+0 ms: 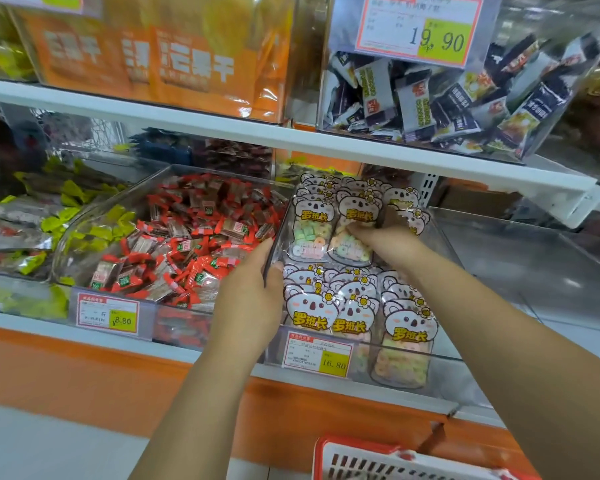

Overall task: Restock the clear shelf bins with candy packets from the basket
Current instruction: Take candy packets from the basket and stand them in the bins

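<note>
Koala packets (329, 306) crowding bin; empty bin (520, 258) rightward.

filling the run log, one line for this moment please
left hand steadying clear bin wall | right hand on koala-print candy packets | red basket below
</note>
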Tool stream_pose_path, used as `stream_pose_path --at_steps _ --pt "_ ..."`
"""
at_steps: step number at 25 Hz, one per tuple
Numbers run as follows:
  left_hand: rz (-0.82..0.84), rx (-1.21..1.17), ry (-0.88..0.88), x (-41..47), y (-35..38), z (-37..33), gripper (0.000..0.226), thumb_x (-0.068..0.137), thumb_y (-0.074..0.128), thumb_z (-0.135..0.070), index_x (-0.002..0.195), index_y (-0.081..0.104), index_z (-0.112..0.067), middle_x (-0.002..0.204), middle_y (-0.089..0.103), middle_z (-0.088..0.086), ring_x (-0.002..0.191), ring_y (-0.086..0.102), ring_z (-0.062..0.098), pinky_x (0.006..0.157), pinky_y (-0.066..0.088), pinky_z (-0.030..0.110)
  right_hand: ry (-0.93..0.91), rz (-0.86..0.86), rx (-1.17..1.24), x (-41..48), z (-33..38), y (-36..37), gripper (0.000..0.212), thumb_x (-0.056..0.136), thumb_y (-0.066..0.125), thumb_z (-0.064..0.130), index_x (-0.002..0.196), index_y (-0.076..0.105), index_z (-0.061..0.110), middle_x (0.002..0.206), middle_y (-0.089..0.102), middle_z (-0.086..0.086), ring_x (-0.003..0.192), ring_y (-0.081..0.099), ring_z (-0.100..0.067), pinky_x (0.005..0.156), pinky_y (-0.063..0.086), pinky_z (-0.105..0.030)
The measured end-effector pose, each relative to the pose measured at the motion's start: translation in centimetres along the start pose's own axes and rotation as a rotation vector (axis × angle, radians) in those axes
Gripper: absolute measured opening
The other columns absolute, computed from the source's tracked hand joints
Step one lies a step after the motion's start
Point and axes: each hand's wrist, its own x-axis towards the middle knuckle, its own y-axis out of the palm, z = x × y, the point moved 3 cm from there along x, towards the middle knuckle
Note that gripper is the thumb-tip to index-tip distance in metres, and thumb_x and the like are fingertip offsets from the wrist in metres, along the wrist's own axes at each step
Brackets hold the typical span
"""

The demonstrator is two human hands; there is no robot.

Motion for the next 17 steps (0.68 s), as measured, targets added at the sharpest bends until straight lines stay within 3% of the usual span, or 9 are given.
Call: stream_pose_path --at_steps 2,5,7,11,12,15,17 --pt "0.007 0.001 -0.004 0.0 0.1 0.0 0.046 0.104 0.042 -0.025 0.149 0.038 -0.027 0.147 0.047 -0.01 0.131 0.046 0.011 0.095 0.033 0.018 0.003 -0.051 -0.005 -0.3 0.0 -0.6 0.092 0.07 0.078 0.052 0.143 0.037 0.015 0.14 0.049 -0.006 0.125 0.05 -0.027 0.104 0.045 -0.041" --pt "0.006 -0.008 0.013 0.0 0.1 0.1 0.045 0.104 0.042 -0.025 0.148 0.039 -0.028 0.145 0.05 -0.01 0.128 0.049 0.012 0.097 0.038 0.023 -0.07 -0.09 -0.054 -1.3 0.1 -0.4 0.064 0.082 0.075 0.037 0.134 0.047 0.01 0.129 0.059 -0.005 0.118 0.056 -0.025 0.09 0.046 -0.027" --pt "0.008 -0.002 0.021 0.1 0.2 0.2 0.044 0.104 0.041 -0.026 0.148 0.041 -0.029 0.141 0.054 -0.009 0.115 0.054 0.008 0.088 0.04 0.02 -0.075 -0.067 -0.105 -1.9 0.2 -0.2 0.058 0.085 0.071 0.039 0.132 0.049 0.013 0.127 0.061 -0.004 0.117 0.058 -0.025 0.085 0.045 -0.025" --pt "-0.009 0.004 0.007 -0.1 0.1 0.0 0.045 0.103 0.044 -0.025 0.148 0.041 -0.028 0.137 0.056 -0.008 0.082 0.051 -0.008 0.071 0.034 0.009 -0.04 -0.025 -0.257 -3.9 1.3 -1.8 0.071 0.087 0.064 0.052 0.138 0.042 0.008 0.117 0.064 -0.01 0.107 0.06 -0.026 0.075 0.045 -0.027" --pt "-0.034 0.016 0.023 -0.4 0.0 -0.3 0.045 0.102 0.046 -0.024 0.148 0.041 -0.026 0.141 0.053 -0.007 0.085 0.05 -0.009 0.075 0.032 0.007 -0.071 -0.041 -0.269 -5.1 1.5 -2.4 0.065 0.089 0.062 0.049 0.136 0.044 0.008 0.112 0.064 -0.01 0.103 0.06 -0.025 0.074 0.046 -0.028" --pt "-0.221 0.056 0.241 -2.8 -0.5 -2.5 0.042 0.098 0.053 -0.016 0.14 0.052 -0.02 0.141 0.051 -0.002 0.122 0.048 0.008 0.098 0.03 0.013 -0.227 -0.119 -0.13 -10.9 0.6 -4.4 0.043 0.095 0.059 0.028 0.136 0.051 0.016 0.119 0.06 -0.002 0.102 0.056 -0.014 0.088 0.045 -0.024" --pt "-0.229 -0.03 0.367 -5.3 -0.1 -4.0 0.033 0.095 0.055 -0.012 0.126 0.062 -0.023 0.126 0.06 -0.005 0.113 0.056 0.009 0.095 0.04 0.017 -0.29 -0.188 -0.029 -15.7 -1.2 -5.7 0.027 0.096 0.057 0.019 0.122 0.061 0.022 0.108 0.062 0.004 0.09 0.057 -0.003 0.082 0.046 -0.015"
